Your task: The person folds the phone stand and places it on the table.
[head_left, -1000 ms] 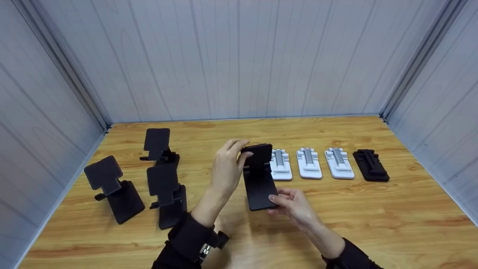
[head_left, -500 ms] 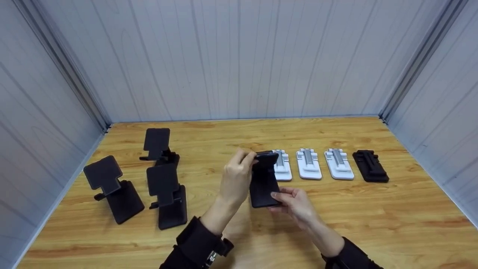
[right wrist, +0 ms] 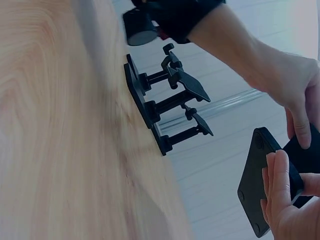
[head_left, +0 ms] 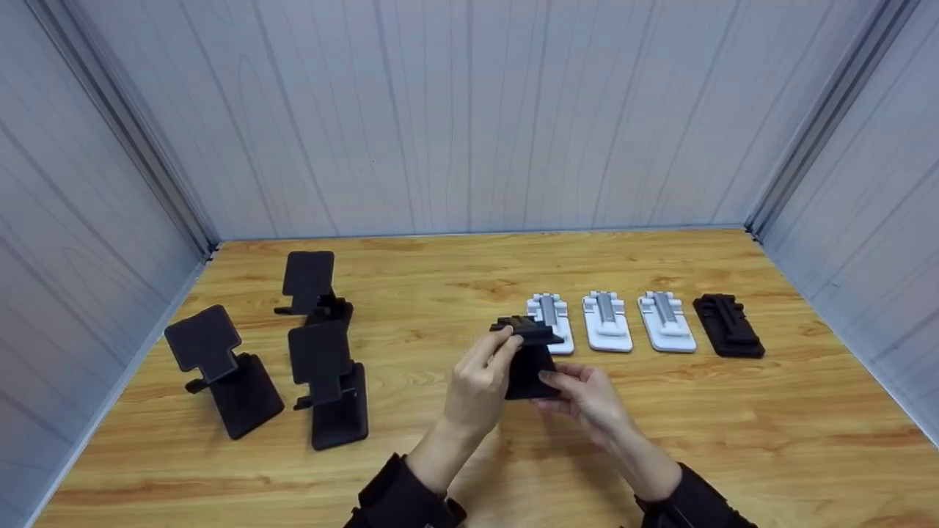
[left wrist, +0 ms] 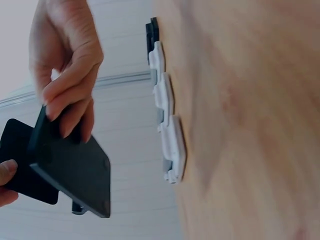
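Observation:
A black folding phone stand [head_left: 530,374] is held above the table, between both hands. Its upper plate leans forward over the base. My left hand [head_left: 477,385] pinches that plate at its left edge; in the right wrist view the left thumb lies on the plate [right wrist: 306,150]. With thumb on top and fingers underneath, my right hand [head_left: 590,403] grips the lower right edge of the base. The base's flat underside [left wrist: 75,167] shows in the left wrist view. The stand's hinge is partly hidden by the left fingers.
Three unfolded black phone stands [head_left: 320,359] stand on the left of the wooden table [head_left: 411,286]. To the right, three folded white phone stands [head_left: 607,323] and one folded black phone stand [head_left: 728,326] lie in a row. Pale panel walls [head_left: 469,117] enclose the back and sides.
The held stand's upper plate has tipped forward and down over its base, with the left hand moving right and lower along with it. The right hand has kept its grip on the base.

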`<state>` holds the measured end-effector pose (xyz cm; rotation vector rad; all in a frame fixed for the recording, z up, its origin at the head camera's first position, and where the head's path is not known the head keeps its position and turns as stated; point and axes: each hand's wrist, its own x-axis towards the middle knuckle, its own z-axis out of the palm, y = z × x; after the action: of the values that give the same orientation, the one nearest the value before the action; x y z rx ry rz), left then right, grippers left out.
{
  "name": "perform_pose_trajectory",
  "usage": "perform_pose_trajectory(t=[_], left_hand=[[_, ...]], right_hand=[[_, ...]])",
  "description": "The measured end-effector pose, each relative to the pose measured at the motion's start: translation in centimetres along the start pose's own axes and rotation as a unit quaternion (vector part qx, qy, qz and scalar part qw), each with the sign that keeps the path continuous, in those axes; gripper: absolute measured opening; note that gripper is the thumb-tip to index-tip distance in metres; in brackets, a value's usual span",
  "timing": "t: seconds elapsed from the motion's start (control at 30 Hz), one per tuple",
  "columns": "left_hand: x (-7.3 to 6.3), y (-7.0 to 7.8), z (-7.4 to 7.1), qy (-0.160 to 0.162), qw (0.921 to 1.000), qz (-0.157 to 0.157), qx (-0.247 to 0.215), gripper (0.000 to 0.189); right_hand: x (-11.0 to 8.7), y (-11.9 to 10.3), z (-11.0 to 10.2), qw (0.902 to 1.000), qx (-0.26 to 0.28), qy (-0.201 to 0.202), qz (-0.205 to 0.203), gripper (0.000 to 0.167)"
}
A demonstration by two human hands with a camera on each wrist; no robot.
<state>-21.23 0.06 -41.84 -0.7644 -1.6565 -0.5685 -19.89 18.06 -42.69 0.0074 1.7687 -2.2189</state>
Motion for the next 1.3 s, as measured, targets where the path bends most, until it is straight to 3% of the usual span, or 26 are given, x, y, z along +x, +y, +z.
perform_pose_trajectory(t=[0.1,0.27,0.47,0.63,0.8,0.9,0.97,1.0,1.07,1.1,1.13,1.2,1.3], left_hand=[[-0.5,0.1,0.0,0.011,0.9998,0.011,-0.013,0.016],[-1.5,-0.3,0.3,0.042,0.9984,0.026,-0.026,0.034],[-3.5,-0.9,1.0,0.068,0.9946,0.044,-0.065,0.018],[-3.3,0.0,0.2,0.052,0.9949,0.051,-0.070,0.023],[-3.4,0.4,-0.2,0.034,0.9962,0.055,-0.058,0.027],[-3.5,0.8,-0.5,0.016,0.9968,0.026,-0.074,0.024],[-3.3,1.2,-1.0,-0.004,0.9935,-0.027,-0.110,0.019],[-2.9,1.7,-1.5,-0.020,0.9892,-0.068,-0.128,0.022],[-2.6,2.3,-2.0,-0.050,0.9703,-0.166,-0.169,0.045],[-2.4,2.6,-2.3,-0.067,0.9543,-0.222,-0.188,0.055],[-2.1,2.8,-2.6,-0.086,0.9332,-0.279,-0.209,0.064],[-1.7,3.1,-3.0,-0.124,0.8771,-0.390,-0.251,0.078],[-1.2,3.1,-3.2,-0.168,0.7778,-0.520,-0.311,0.085]], right_hand=[[0.0,0.0,-0.2,0.9999,0.012,-0.003,0.000,0.042],[0.0,-0.1,-0.5,0.9992,0.022,-0.033,-0.007,0.034],[0.2,-0.6,-0.8,0.9988,0.032,-0.036,-0.011,0.039],[0.2,-1.0,-1.1,0.9985,0.044,-0.033,-0.001,0.044],[0.3,-1.1,-1.3,0.9982,0.035,-0.049,-0.003,0.036],[0.4,-1.1,-1.4,0.9983,0.035,-0.046,-0.004,0.037],[0.4,-1.2,-1.4,0.9986,0.036,-0.040,-0.003,0.037],[0.4,-1.3,-1.5,0.9987,0.036,-0.036,-0.002,0.037],[0.4,-1.4,-1.5,0.9989,0.036,-0.030,-0.002,0.037],[0.4,-1.5,-1.6,0.9990,0.036,-0.027,-0.003,0.037],[0.4,-1.6,-1.6,0.9991,0.035,-0.024,-0.004,0.037],[0.3,-1.8,-1.6,0.9991,0.036,-0.022,-0.007,0.037],[0.3,-2.0,-1.7,0.9991,0.033,-0.023,-0.013,0.038]])
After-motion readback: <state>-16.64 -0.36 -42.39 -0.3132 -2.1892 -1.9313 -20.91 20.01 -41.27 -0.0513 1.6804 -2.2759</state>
